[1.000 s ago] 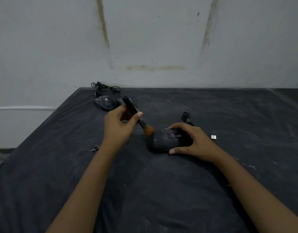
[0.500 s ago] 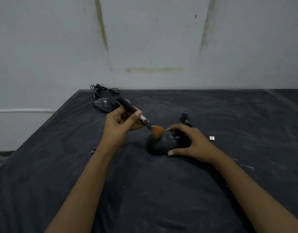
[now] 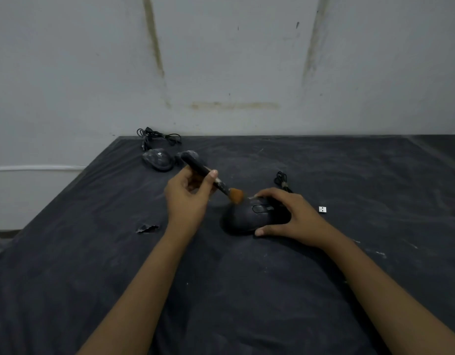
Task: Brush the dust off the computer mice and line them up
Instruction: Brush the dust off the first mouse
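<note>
A black computer mouse (image 3: pixel 244 218) lies on the dark cloth (image 3: pixel 98 265) near the middle. My right hand (image 3: pixel 295 216) grips its right side and holds it down. My left hand (image 3: pixel 188 198) holds a black-handled brush (image 3: pixel 208 176) whose orange bristles (image 3: pixel 236 195) touch the mouse's upper left edge. A dusty mouse (image 3: pixel 158 160) lies at the back left, and a second one (image 3: pixel 189 155) beside it is partly hidden by the brush handle.
A tangle of black cable (image 3: pixel 157 137) lies by the wall at the back left. Another cable coil (image 3: pixel 281 179) sits behind my right hand. A small white USB dongle (image 3: pixel 322 209) lies to the right. A scrap of debris (image 3: pixel 147 228) is left of my left forearm.
The brush swept from the mouse's left edge onto its top and back toward that upper left edge. My right hand has stayed on the mouse.
</note>
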